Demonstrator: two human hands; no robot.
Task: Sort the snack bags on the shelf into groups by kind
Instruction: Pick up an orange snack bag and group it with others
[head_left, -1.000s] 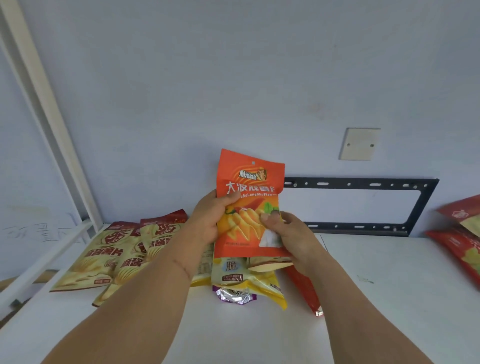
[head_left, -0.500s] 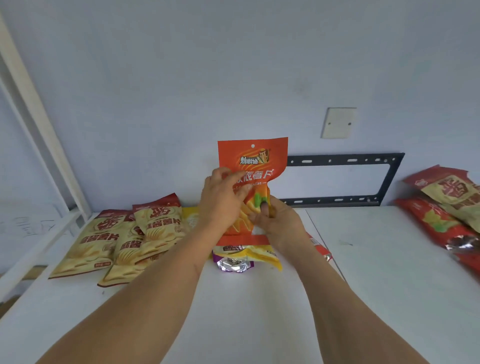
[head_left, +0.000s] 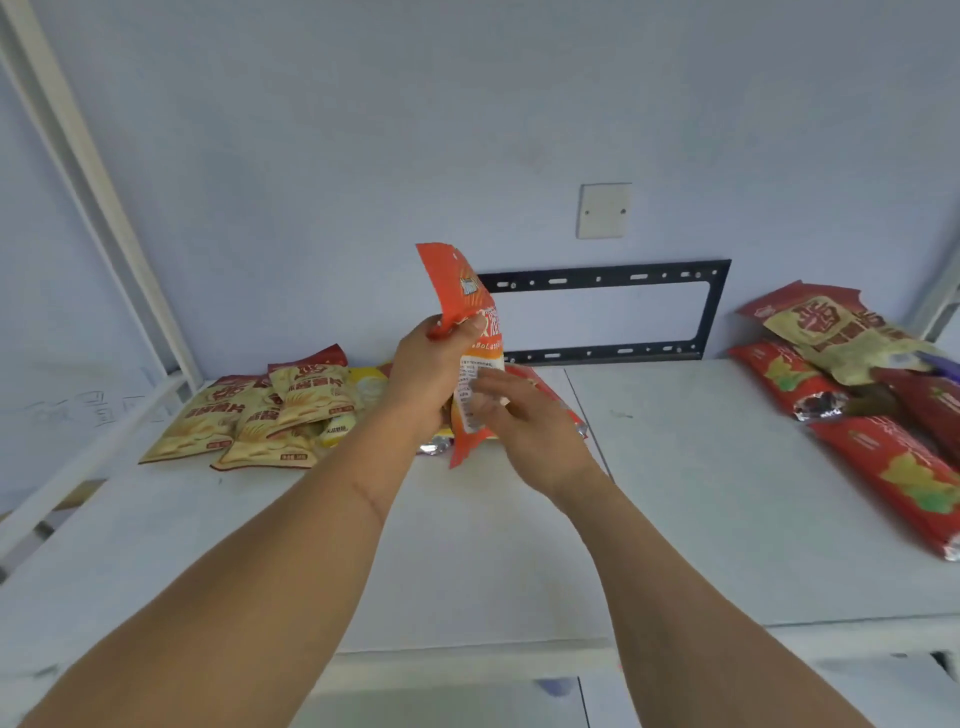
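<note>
My left hand (head_left: 431, 374) grips an orange chip bag (head_left: 475, 332) by its middle and holds it upright above the white shelf (head_left: 675, 467). The bag is twisted, so its printed back faces right. My right hand (head_left: 519, 415) is beside the bag's lower part with its fingers spread and nothing held in them. Several beige chip bags (head_left: 260, 415) lie in a pile at the left. A yellow bag (head_left: 369, 384) and a red bag (head_left: 543, 384) lie behind my hands. At the right lie long red bags (head_left: 893, 467) and a beige bag (head_left: 831, 327).
A black metal bracket (head_left: 711, 312) and a white wall plate (head_left: 602, 210) are fixed to the back wall. A white frame post (head_left: 104, 208) slants up at the left. A silver bag end (head_left: 436, 446) pokes out under my left hand.
The orange bag has turned from front-on to nearly edge-on, its back now showing. My right hand has come off the bag and spread its fingers. The view has shifted to the right.
</note>
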